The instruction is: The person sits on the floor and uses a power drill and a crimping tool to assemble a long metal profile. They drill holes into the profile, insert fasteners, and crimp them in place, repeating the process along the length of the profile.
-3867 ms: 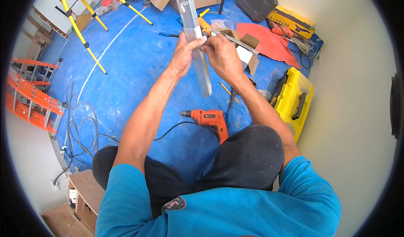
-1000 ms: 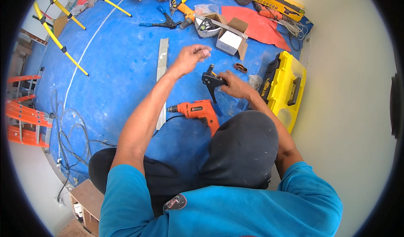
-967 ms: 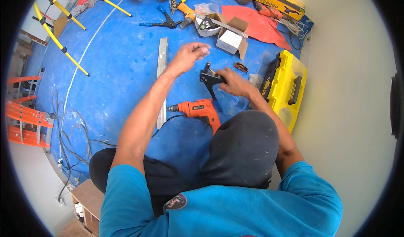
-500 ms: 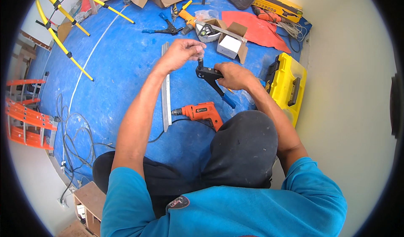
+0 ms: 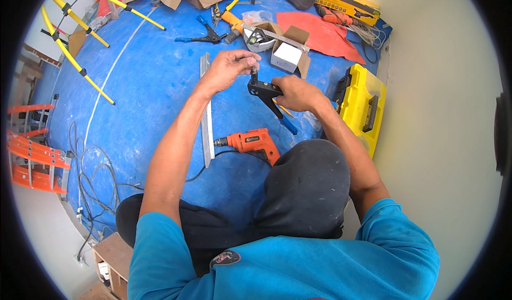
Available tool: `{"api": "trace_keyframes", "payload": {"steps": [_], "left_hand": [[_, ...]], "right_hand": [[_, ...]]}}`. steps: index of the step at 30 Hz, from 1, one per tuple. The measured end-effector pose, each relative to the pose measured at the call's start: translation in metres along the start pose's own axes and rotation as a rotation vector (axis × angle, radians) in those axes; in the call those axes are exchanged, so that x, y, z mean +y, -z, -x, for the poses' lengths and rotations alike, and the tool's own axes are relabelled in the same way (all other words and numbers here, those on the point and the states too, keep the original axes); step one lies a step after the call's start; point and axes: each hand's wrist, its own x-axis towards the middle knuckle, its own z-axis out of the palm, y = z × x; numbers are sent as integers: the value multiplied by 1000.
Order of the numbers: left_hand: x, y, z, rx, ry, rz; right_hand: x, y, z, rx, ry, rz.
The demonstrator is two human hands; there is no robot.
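My right hand (image 5: 301,93) grips a black hand riveter (image 5: 263,91) near its head, the nose pointing up and one blue-sleeved handle slanting down to the right. At the tip of the nose, my left hand (image 5: 226,72) has its thumb and fingers pinched together. Whatever they hold is too small to make out. Below the hands, an orange power drill (image 5: 250,140) lies on the blue floor in front of my knee. A pale metal angle strip (image 5: 207,121) lies beneath my left forearm, left of the drill's chuck.
Beyond my hands lie a second riveter (image 5: 209,35), a yellow-orange tool (image 5: 232,20) and an open small box (image 5: 288,55). A yellow toolbox (image 5: 362,105) stands along the right wall. Cable (image 5: 96,172) loops over the left floor, near an orange ladder (image 5: 37,151).
The view has shifted slightly, moving the floor things a little left in the picture. Both hands keep nearly the same pose at the riveter.
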Motion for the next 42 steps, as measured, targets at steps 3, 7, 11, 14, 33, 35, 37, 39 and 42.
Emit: {"api": "trace_keyframes", "payload": {"steps": [3, 7, 11, 14, 33, 35, 37, 39, 42], "left_hand": [[-1, 0, 0, 20, 10, -10], [-3, 3, -1, -7, 33, -24], [-4, 4, -2, -22, 3, -52], [-3, 3, -2, -17, -17, -51], [-43, -70, 8, 397, 186, 130], [-45, -57, 13, 343, 254, 280], [-43, -45, 19, 241, 234, 150], [-37, -40, 21, 112, 205, 81], [-23, -44, 22, 6, 88, -87]], "right_hand": [[-1, 1, 0, -21, -20, 7], [1, -2, 0, -10, 15, 4], [4, -5, -2, -4, 16, -16], [4, -5, -3, -1, 30, -30], [-37, -34, -2, 314, 14, -622], [-20, -31, 6, 256, 86, -460], [3, -32, 4, 310, -79, -362], [28, -36, -6, 444, -24, -409], [54, -52, -14, -234, 125, -1173]]}}
